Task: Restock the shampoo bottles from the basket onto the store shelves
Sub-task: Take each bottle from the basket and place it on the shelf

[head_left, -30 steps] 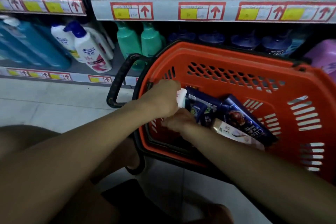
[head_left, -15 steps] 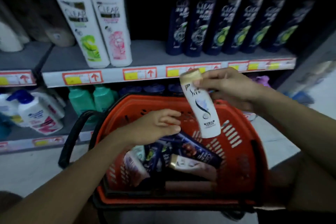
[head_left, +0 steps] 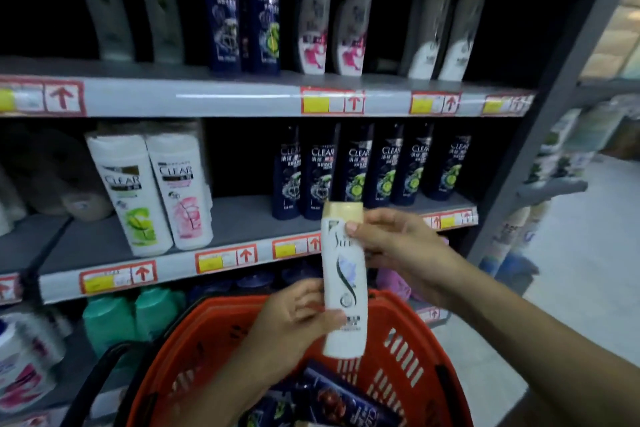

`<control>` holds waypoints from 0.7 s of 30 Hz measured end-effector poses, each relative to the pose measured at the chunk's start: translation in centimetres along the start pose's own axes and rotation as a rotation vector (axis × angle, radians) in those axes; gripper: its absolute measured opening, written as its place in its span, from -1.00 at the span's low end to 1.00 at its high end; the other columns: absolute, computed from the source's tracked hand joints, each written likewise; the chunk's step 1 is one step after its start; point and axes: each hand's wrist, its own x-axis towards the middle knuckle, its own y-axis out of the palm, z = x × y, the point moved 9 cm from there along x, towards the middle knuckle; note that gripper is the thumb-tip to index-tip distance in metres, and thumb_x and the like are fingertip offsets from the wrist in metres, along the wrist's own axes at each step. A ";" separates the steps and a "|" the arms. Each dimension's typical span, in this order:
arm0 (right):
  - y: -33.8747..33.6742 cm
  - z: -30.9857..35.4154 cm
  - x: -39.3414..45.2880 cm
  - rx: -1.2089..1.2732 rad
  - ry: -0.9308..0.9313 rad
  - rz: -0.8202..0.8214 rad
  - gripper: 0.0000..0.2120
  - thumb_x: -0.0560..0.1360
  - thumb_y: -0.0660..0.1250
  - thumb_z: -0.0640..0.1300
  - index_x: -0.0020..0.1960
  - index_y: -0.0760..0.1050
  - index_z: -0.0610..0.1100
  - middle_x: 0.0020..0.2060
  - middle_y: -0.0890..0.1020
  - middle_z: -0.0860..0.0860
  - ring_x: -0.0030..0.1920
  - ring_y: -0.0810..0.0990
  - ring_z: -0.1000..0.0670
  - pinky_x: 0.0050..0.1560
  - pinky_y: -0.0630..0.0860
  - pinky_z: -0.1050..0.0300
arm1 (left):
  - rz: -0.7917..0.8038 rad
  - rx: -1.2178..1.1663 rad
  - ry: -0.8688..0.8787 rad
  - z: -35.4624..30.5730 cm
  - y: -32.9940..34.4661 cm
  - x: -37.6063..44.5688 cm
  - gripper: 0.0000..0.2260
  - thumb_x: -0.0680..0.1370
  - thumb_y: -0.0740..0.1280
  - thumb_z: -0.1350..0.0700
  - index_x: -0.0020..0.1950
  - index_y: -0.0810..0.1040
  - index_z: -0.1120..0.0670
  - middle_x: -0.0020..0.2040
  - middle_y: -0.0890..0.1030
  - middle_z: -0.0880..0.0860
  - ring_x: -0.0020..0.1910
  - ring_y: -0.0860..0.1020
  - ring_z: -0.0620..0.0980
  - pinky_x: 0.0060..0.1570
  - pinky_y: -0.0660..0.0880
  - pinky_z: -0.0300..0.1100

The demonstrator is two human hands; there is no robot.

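Fingers of both hands are curling round a white shampoo bottle (head_left: 344,284) with a gold cap, holding it upright above an orange basket (head_left: 408,350). The right hand (head_left: 391,239) is gripping the bottle near its cap, thumb lying across the front of the label. The left hand (head_left: 294,319) is gripping the lower half from the other side. Dark blue bottles (head_left: 332,395) are lying inside the basket below. Behind the held bottle, a middle shelf (head_left: 235,222) is carrying two white Clear bottles (head_left: 152,191) on the left and a row of dark blue Clear bottles (head_left: 374,170) on the right, with a bare stretch between them. An upper shelf (head_left: 207,97) is showing more bottles, blurred. Red and yellow price tags (head_left: 225,259) are running along the shelf edges.
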 end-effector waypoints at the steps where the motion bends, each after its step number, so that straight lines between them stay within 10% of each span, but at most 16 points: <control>1: -0.1 -0.1 -0.3 -0.029 -0.008 -0.025 -0.71 0.48 0.51 -0.16 0.15 0.59 -0.24 -0.02 0.75 -0.17 0.04 0.73 -0.18 0.10 0.67 -0.13 | -0.004 0.002 0.011 -0.5 0.1 0.1 -0.63 0.44 0.55 0.18 0.21 0.60 0.04 0.04 0.74 -0.01 0.03 0.70 -0.05 0.02 0.58 -0.26; 9: -5.3 5.5 -1.2 -0.127 -0.231 -0.288 -0.66 0.29 0.66 -0.07 0.01 0.64 -0.02 -0.14 0.76 0.08 -0.11 0.72 0.02 -0.15 0.59 0.22 | -0.065 0.019 0.166 -11.5 3.6 3.8 -0.56 0.33 0.59 0.31 0.16 0.63 0.03 -0.06 0.76 0.01 -0.13 0.73 -0.04 -0.19 0.56 -0.33; 14: -12.4 15.0 -0.6 -0.070 -0.469 -0.390 -0.79 0.40 0.56 -0.07 0.02 0.68 0.06 -0.16 0.76 0.05 -0.13 0.72 -0.01 -0.15 0.65 0.14 | -0.076 0.063 0.287 -22.6 8.6 8.6 -0.67 0.41 0.56 0.23 0.13 0.63 0.00 -0.11 0.76 0.03 -0.18 0.74 0.04 -0.25 0.64 -0.16; 21: -23.2 24.7 7.5 -0.093 -0.619 -0.482 -0.71 0.47 0.53 0.00 0.17 0.66 0.03 -0.08 0.75 0.05 -0.12 0.73 0.13 -0.15 0.69 0.15 | -0.239 0.287 0.453 -35.1 12.9 20.7 -0.74 0.43 0.56 0.17 0.06 0.62 -0.01 -0.13 0.63 -0.17 -0.24 0.61 -0.17 -0.44 0.46 -0.45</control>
